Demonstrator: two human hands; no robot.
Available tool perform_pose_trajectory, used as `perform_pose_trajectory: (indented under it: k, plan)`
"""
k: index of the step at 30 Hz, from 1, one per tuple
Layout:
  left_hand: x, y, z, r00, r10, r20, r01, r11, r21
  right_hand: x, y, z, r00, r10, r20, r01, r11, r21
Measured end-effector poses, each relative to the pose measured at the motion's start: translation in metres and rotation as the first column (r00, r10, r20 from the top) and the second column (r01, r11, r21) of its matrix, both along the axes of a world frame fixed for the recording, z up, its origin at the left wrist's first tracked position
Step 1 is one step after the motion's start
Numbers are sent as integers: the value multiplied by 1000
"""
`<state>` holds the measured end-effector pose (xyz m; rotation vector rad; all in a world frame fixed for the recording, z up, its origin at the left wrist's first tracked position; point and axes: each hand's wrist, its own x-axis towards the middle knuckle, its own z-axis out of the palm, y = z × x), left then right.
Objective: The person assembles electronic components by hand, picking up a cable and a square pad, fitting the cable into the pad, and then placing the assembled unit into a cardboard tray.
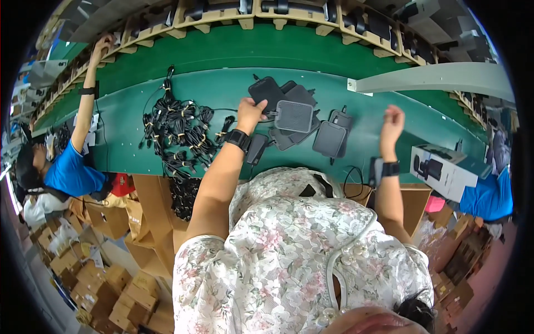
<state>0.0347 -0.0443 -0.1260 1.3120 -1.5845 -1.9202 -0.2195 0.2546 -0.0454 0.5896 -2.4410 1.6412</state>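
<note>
My left hand [251, 114] is closed, thumb and fingers pinching the short stub at the left end of a flat black square pad [295, 117]. That pad lies over a loose pile of similar black pads [266, 90] on the green table. Just right of the pile, two more pads [330, 139] overlap. My right hand [392, 121] is raised over the table to the right, slightly blurred, its fingers loosely bent and a little apart, with nothing visible in it. Near my left wrist lies a small black block [256, 149] with a cord.
Bundled black cables [181, 125] cover the table's left part. A white and dark printed box [445, 170] stands at the right, below a grey metal arm [434, 78]. Beige trays [217, 14] line the far side. Co-workers in blue [75, 170] sit at both sides; cardboard boxes [133, 300] fill the floor.
</note>
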Motion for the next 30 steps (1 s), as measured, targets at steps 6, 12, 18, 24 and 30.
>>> perform_pose_trajectory:
  k: [6, 12, 18, 24, 30]
  plan:
    - [13, 12, 28, 978, -169, -125, 181, 980, 88, 102, -71, 6, 941, 334, -52, -327, 938, 115]
    - [58, 17, 61, 927, -161, -340, 240, 949, 204, 176, -145, 69, 615, 652, -444, -350, 730, 587]
    - [110, -18, 87, 855, -204, -476, 475, 676, 563, 207, -180, 57, 594, 791, -147, -641, 576, 507]
    - [116, -22, 85, 826, -184, -532, 413, 841, 350, 126, -213, 101, 913, 392, 114, -391, 920, -36]
    - [129, -11, 57, 921, -180, -346, 244, 958, 150, -43, -256, 132, 960, 264, -94, -279, 935, -219]
